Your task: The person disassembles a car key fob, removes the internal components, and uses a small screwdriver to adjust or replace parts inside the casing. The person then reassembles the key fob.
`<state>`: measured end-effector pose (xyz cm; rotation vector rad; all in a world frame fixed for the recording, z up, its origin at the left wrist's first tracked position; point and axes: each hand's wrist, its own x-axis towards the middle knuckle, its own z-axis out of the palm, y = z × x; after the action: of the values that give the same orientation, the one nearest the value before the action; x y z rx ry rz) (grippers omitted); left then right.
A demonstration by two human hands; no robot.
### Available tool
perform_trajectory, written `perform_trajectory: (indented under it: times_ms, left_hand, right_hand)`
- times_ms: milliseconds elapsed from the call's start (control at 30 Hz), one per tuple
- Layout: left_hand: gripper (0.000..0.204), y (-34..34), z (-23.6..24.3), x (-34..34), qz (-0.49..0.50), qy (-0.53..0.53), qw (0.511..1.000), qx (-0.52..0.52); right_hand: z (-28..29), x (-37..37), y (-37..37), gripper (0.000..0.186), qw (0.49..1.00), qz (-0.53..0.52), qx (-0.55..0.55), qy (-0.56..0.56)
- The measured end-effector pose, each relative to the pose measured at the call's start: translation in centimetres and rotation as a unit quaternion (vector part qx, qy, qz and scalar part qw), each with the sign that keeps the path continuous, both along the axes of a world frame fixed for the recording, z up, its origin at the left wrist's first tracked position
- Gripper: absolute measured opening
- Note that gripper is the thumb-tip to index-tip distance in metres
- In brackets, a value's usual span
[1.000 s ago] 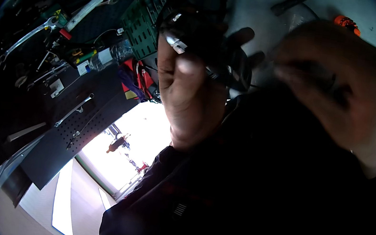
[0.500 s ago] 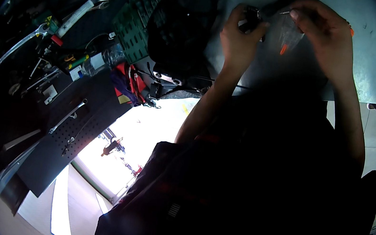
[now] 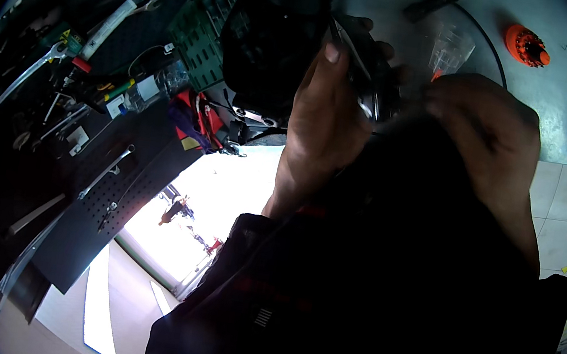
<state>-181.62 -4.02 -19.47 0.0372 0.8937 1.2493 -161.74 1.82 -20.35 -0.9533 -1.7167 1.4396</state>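
My left hand is wrapped round a dark, glossy object with a bright edge; its thumb lies along the near side and fingertips show beyond it. What kind of object it is stays unclear in the dim light. My right hand is just to the right, its fingers drawn together and pointing at that object. Anything between those fingertips is too dark to see. Beyond the right hand lies a clear plastic container with an orange part at its near end.
An orange round holder with dark pieces stands at the bench's far right. A black cable curves behind the container, near a dark bar. Left are a large black ring-shaped thing, a green rack and wrenches on a dark panel.
Both hands have come nearer to me, the left one turning the dark object. The small thin metal piece seen at my right fingertips no longer shows. The orange holder is now uncovered.
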Motion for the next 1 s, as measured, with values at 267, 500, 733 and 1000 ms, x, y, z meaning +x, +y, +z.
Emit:
perform_trajectory:
  times_ms: [267, 500, 733, 1000]
  left_hand:
    - [0.057, 1.1, 1.6, 0.5, 0.014, -0.093, 0.995, 0.021]
    - [0.055, 1.3, 1.8, 1.0, 0.016, -0.097, 0.994, 0.043]
    - [0.056, 1.2, 1.6, 0.8, 0.010, -0.046, 0.998, 0.051]
    - [0.053, 1.6, 2.1, 1.0, 0.028, -0.055, 0.998, 0.009]
  right_hand:
    - [2.6, 0.6, 0.6, 0.010, 0.998, 0.050, 0.035, 0.029]
    - [2.9, 0.3, 0.3, 0.012, 0.998, 0.016, 0.058, 0.025]
    - [2.9, 0.3, 0.2, 0.016, 0.998, 0.025, 0.063, 0.017]
    - [2.8, 0.5, 1.1, 0.022, 0.995, 0.065, 0.034, 0.061]
